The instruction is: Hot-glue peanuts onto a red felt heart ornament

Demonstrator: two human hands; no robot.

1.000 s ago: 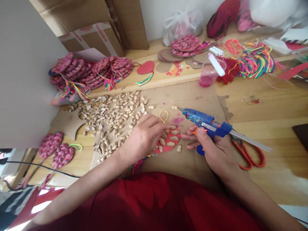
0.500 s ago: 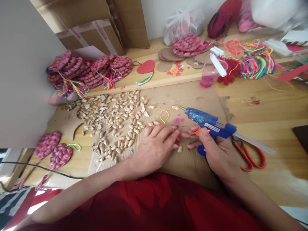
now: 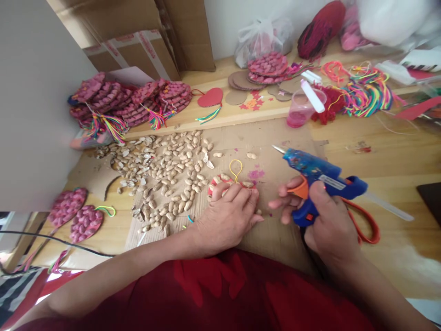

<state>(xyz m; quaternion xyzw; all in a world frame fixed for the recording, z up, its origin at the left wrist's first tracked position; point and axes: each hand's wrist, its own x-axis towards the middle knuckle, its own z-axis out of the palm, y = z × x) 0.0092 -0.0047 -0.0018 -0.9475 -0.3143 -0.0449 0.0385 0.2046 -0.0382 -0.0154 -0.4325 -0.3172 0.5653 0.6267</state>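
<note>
My left hand (image 3: 229, 216) lies over a red, heart-like piece (image 3: 211, 189) on the cardboard, its fingers bent and pressed together on it. Peanuts (image 3: 224, 177) line the piece's upper edge, and a yellow cord loop (image 3: 236, 169) sticks up from its top. The rest of the piece is hidden under the hand. My right hand (image 3: 327, 220) grips a blue hot glue gun (image 3: 320, 172) by its handle, with some fingers stretched out near the orange trigger. The gun's metal nozzle points up and left, clear of the piece, and a glue stick (image 3: 391, 206) protrudes from its back.
Many loose peanuts (image 3: 179, 165) spread left of the piece. Orange-handled scissors (image 3: 374, 230) lie partly behind my right hand. On the ledge stand stacked pink pieces (image 3: 103, 101), a red heart (image 3: 210, 97), a pink-stained cup (image 3: 298, 117) and colourful cords (image 3: 368, 94).
My right hand has moved right with the glue gun, away from the piece. My left hand has shifted slightly down, showing more of the red piece's upper edge.
</note>
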